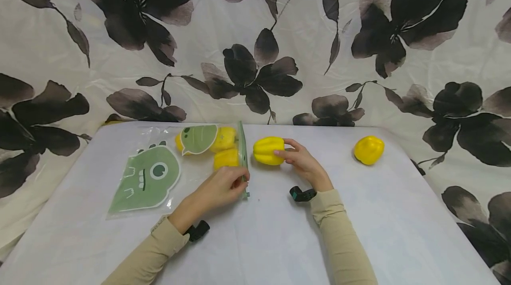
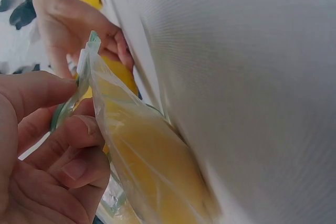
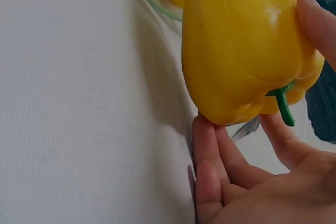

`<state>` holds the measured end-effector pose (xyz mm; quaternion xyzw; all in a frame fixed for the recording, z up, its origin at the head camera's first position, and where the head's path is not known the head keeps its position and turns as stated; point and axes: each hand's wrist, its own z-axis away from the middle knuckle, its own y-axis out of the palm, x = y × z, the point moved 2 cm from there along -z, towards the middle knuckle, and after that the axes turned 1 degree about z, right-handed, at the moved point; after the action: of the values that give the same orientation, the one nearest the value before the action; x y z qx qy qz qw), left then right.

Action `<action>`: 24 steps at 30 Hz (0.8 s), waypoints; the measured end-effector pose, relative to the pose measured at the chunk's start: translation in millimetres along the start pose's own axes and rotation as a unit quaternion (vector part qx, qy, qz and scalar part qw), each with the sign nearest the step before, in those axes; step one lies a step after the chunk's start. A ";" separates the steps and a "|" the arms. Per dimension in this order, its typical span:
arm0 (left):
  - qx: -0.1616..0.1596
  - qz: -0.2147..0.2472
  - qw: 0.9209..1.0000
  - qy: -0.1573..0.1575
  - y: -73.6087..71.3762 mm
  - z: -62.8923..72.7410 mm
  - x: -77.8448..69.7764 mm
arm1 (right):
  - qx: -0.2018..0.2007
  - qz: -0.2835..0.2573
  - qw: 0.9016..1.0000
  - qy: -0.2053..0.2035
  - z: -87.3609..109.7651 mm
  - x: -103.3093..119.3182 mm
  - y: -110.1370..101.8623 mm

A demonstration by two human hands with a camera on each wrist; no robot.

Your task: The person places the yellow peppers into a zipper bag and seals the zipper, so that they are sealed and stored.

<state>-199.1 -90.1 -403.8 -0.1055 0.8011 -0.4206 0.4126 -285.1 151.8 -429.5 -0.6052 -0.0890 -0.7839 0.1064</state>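
My right hand [image 1: 302, 160] holds a yellow bell pepper [image 1: 268, 150] between thumb and fingers, just right of a zip bag's mouth. In the right wrist view the pepper's [image 3: 247, 51] green stem points toward the palm. My left hand [image 1: 223, 185] pinches the green-edged mouth of the clear zip bag [image 1: 242, 147] near its front corner. Inside the bag, several yellow peppers [image 1: 226, 159] lie close to the opening, partly covered by a printed green leaf-like shape. The left wrist view shows the bag's film [image 2: 152, 156] stretched over a yellow pepper beside the left fingers [image 2: 79, 129].
Another yellow bell pepper [image 1: 369, 150] rests at the right on the white table [image 1: 271, 240]. The bag's left part, with a green cartoon monster print [image 1: 147, 178], lies flat on the table. A floral cloth [image 1: 255, 23] hangs behind the table's far edge.
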 end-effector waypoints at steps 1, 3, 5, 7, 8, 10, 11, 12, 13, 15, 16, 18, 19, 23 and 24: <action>0.000 0.000 1.000 0.000 -0.3 0.1 -0.5 | 0.001 0.006 1.000 0.000 -0.4 -0.5 0.7; 0.000 0.002 1.000 -0.001 -1.0 0.2 -1.4 | 0.003 0.022 1.000 0.004 -0.9 -0.9 3.1; 0.000 0.002 1.000 -0.001 -1.2 0.2 -1.9 | 0.007 0.039 0.999 0.010 -0.8 -0.9 6.2; 0.000 0.002 1.000 0.000 -1.0 0.0 -1.9 | 0.006 0.056 0.998 0.014 -0.4 -0.8 10.0; 0.001 0.002 1.000 0.001 -0.9 -0.1 -1.9 | 0.009 0.066 0.998 0.014 -0.1 -0.7 12.3; 0.001 0.000 1.000 0.003 -0.6 -0.2 -1.6 | 0.010 0.085 0.996 0.016 0.6 -0.6 17.2; 0.001 0.000 1.000 0.004 -0.4 -0.2 -1.3 | 0.013 0.092 0.996 0.014 1.0 -0.4 20.0; 0.001 -0.001 1.000 0.006 -0.3 -0.2 -1.1 | 0.014 0.098 0.995 0.010 1.3 -0.3 22.7; 0.000 -0.001 1.000 0.008 -0.2 -0.3 -1.0 | 0.017 0.100 0.995 0.006 1.6 -0.2 25.4; -0.001 -0.002 1.000 0.010 0.0 -0.3 -0.8 | 0.020 0.103 0.995 0.000 2.3 0.2 30.9; -0.001 -0.002 1.000 0.010 0.1 -0.3 -0.7 | 0.023 0.103 0.994 -0.005 2.5 0.3 33.7; 0.000 -0.003 1.000 0.009 0.2 -0.4 -0.7 | 0.030 0.109 0.993 -0.015 2.8 0.3 39.2; 0.000 -0.004 1.000 0.007 0.3 -0.4 -0.7 | 0.035 0.114 0.993 -0.018 3.2 0.5 41.7; 0.002 -0.009 1.000 0.001 0.4 -0.7 -0.7 | 0.060 0.130 0.989 -0.027 4.2 0.0 48.0; 0.003 -0.009 1.000 -0.001 0.4 -0.8 -0.8 | 0.069 0.126 0.989 -0.030 4.4 -0.3 48.0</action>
<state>-199.2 -89.0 -403.4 -0.1118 0.7985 -0.4265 0.4098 -267.8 106.9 -428.1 -0.6262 -0.0691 -0.7377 0.2428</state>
